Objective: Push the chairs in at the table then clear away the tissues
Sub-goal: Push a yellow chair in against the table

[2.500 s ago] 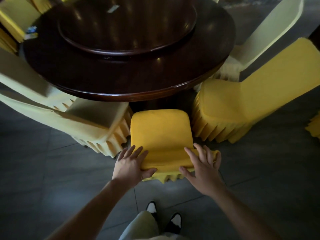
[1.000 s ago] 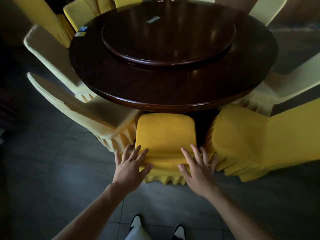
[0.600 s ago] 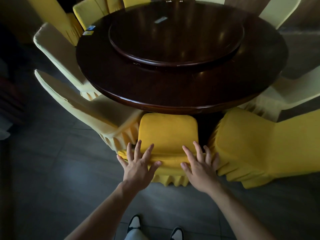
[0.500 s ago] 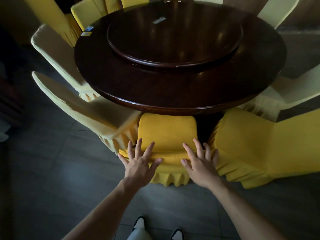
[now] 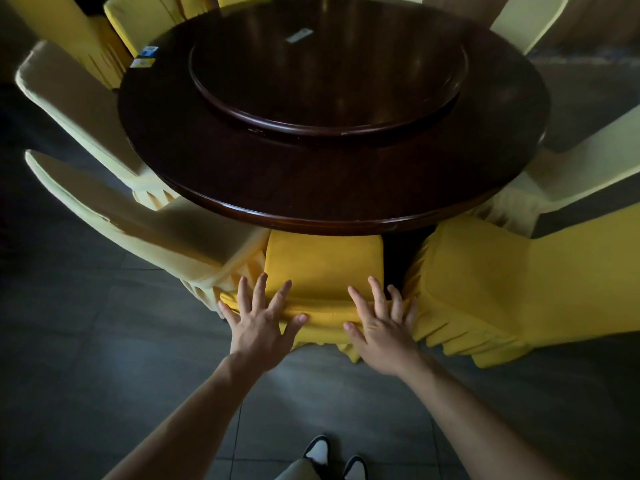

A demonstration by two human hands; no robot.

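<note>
Dark tiled floor, round dark wood table ringed with covered chairs. Yellow chair sits front edge under the tabletop. Left hand and right hand lie flat, fingers spread, on its back top, gripping nothing. Tissue packets at table's far-left edge.
</note>
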